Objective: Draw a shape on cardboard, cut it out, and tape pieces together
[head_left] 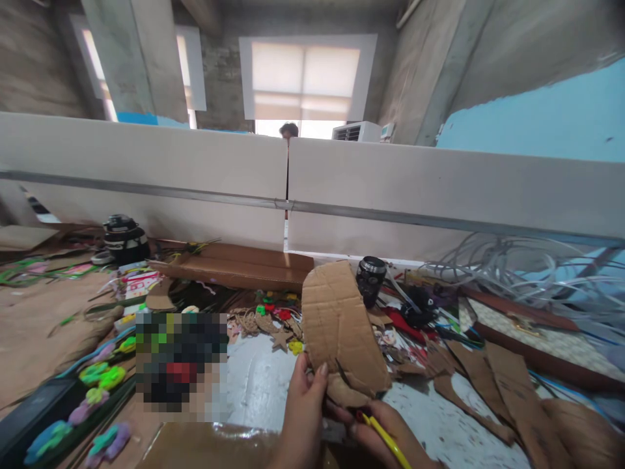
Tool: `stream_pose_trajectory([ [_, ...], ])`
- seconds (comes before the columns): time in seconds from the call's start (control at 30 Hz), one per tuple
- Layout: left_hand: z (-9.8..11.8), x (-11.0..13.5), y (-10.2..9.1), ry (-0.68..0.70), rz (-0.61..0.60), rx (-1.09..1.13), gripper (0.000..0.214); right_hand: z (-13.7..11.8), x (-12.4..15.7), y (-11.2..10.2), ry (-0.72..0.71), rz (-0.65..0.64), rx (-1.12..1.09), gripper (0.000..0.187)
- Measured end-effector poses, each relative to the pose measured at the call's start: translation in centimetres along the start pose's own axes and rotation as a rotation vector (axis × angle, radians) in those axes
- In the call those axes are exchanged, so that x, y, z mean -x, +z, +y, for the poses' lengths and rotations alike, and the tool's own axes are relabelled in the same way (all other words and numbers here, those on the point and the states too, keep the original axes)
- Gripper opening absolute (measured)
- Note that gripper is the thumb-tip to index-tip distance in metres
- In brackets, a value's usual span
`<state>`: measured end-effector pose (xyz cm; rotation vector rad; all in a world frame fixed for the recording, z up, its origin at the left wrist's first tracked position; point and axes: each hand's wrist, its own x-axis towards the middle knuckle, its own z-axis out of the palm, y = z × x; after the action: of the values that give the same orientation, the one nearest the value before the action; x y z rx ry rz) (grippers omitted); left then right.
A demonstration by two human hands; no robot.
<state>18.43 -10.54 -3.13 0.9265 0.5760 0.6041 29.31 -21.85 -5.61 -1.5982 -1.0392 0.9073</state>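
Note:
My left hand [305,407] is closed on the lower left edge of a brown cardboard piece [336,312], thumb on its face. The piece is held upright and tilted, with a rounded top. Near its bottom a dark slit partly separates a curved strip [346,391]. My right hand [383,433] is closed below that strip, around a slim yellow-handled tool [385,440] with a red part. The tool's working end is hidden, so its kind cannot be told. Beneath both hands lies a shiny brown surface [195,449].
A dark jar [371,280] stands behind the cardboard. Cardboard scraps [517,384] and a patterned bag [527,326] lie right, below coiled clear tubing [527,267]. Left are colourful flower shapes [100,374] and a black pot [125,240]. White panels [439,189] close off the back.

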Motion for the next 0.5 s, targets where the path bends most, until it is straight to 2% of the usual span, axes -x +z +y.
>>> stream_pose_trajectory([
  [0.13,0.4,0.3,0.2,0.011,-0.051,-0.043,0.072,-0.5,-0.3,0.0,-0.046,-0.023,-0.049,0.026],
  [0.27,0.7,0.4,0.3,0.005,-0.071,-0.053,0.074,0.6,-0.5,0.2,0.001,0.01,-0.018,0.018],
  [0.37,0.5,0.4,0.4,0.005,-0.075,-0.057,0.077,1.5,-0.4,0.2,-0.01,0.045,-0.01,0.021],
  [0.5,0.1,0.2,0.3,-0.021,-0.073,-0.067,0.081,2.2,-0.3,-0.3,-0.087,-0.016,-0.028,0.035],
])
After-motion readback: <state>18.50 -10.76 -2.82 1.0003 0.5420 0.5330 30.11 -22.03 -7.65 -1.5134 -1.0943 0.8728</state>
